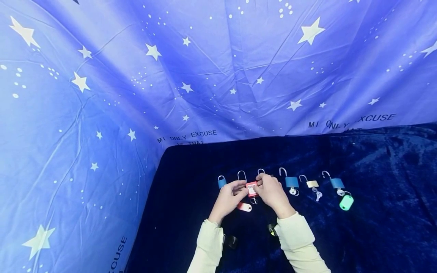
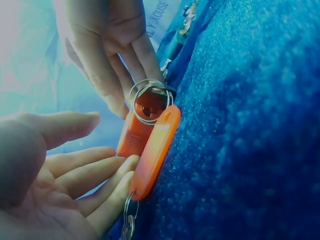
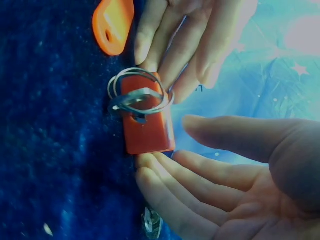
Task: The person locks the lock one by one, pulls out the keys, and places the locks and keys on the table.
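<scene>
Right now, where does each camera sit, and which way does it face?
Head: on the head, facing forward and down at the red padlock; left hand, right hand and both sleeves show.
Left wrist: on that wrist, facing the red padlock and an orange tag; left hand close, right hand beyond.
Right wrist: on that wrist, facing the red padlock; right hand close, left hand beyond.
Shared: both wrist views show the red padlock and both hands.

A star-printed blue curtain (image 1: 218, 104) hangs behind dark blue velvet cloth (image 1: 382, 167), on which lie, towards the right, a blue padlock (image 1: 291, 182), a cream-coloured padlock (image 1: 312, 184) and another blue padlock (image 1: 336, 183) with a bright green key tag (image 1: 346, 203)
</scene>
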A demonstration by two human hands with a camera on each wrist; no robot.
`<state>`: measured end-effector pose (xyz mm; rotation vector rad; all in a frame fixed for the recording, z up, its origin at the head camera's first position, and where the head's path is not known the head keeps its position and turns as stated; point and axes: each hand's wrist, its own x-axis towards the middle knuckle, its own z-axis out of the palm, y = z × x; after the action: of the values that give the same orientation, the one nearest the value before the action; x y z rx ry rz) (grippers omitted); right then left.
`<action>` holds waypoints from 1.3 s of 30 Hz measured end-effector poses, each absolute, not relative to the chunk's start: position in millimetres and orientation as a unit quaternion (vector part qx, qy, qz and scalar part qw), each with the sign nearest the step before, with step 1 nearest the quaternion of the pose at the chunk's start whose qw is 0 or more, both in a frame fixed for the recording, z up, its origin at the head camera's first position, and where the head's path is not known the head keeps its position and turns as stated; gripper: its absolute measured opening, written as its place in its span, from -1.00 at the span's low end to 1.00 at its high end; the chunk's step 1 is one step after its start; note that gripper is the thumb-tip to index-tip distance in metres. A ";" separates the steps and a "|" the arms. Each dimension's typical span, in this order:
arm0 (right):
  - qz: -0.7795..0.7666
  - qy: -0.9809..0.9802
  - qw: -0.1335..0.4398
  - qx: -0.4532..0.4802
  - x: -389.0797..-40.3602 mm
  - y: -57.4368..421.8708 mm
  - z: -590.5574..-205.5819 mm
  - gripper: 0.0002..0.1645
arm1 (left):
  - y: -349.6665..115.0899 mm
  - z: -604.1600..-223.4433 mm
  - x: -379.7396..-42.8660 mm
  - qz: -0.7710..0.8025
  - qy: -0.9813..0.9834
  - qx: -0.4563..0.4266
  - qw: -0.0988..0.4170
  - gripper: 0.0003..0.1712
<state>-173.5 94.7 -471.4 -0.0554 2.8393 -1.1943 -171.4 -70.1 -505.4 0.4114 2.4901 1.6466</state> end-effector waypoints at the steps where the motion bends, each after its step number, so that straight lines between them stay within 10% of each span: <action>1: -0.391 0.920 0.032 -0.015 -173.7 94.9 -472.0 -0.68 | -69.8 -505.3 -171.3 0.546 0.824 0.136 0.062 -0.55; 39: -0.463 0.886 0.024 -0.007 -176.6 94.4 -471.5 -0.60 | -61.8 -507.4 -172.6 0.648 0.758 0.072 0.004 -0.55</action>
<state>-176.6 94.4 -471.5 -0.0231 2.7415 -1.4334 -172.6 -61.8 -507.4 0.2263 2.3756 2.0305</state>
